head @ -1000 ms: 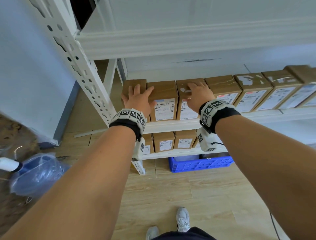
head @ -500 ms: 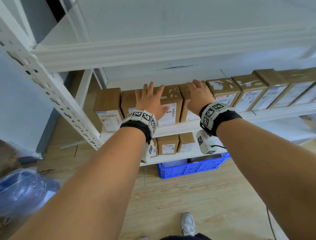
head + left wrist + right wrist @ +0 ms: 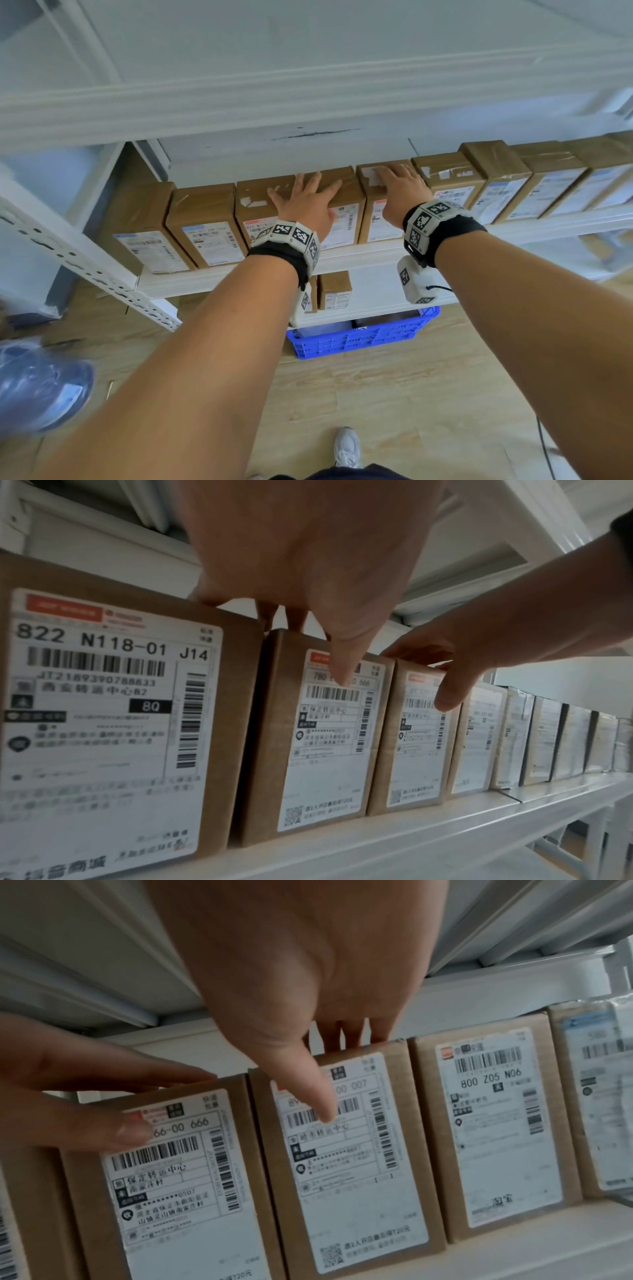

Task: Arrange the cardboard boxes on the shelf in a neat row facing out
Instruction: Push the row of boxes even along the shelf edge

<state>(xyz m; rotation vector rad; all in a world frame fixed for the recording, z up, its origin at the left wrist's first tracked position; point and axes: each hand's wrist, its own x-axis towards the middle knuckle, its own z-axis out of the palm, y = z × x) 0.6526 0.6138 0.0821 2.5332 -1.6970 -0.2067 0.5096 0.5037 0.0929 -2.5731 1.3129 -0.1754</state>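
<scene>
A row of brown cardboard boxes with white labels facing out stands on the white shelf [image 3: 205, 278]. My left hand [image 3: 305, 202] lies spread over the tops of the "822 N118" box [image 3: 257, 205] and the "666" box [image 3: 344, 186]. Its thumb [image 3: 342, 664] hangs down over the "666" label [image 3: 325, 750]. My right hand [image 3: 397, 192] rests on top of the box to the right [image 3: 380, 224], with its thumb [image 3: 315, 1091] against that label [image 3: 349, 1177]. Neither hand lifts a box.
More boxes [image 3: 548, 185] carry the row on to the right, and two [image 3: 178, 236] stand to the left. An upper shelf beam [image 3: 308, 99] hangs close overhead. Below are a lower shelf with boxes [image 3: 334, 291], a blue crate [image 3: 359, 337], a perforated upright [image 3: 68, 255] and a blue bag [image 3: 37, 387].
Both hands have shifted to the right along the row, from the boxes near its left end to ones further in. More boxes now show to the left of my left hand.
</scene>
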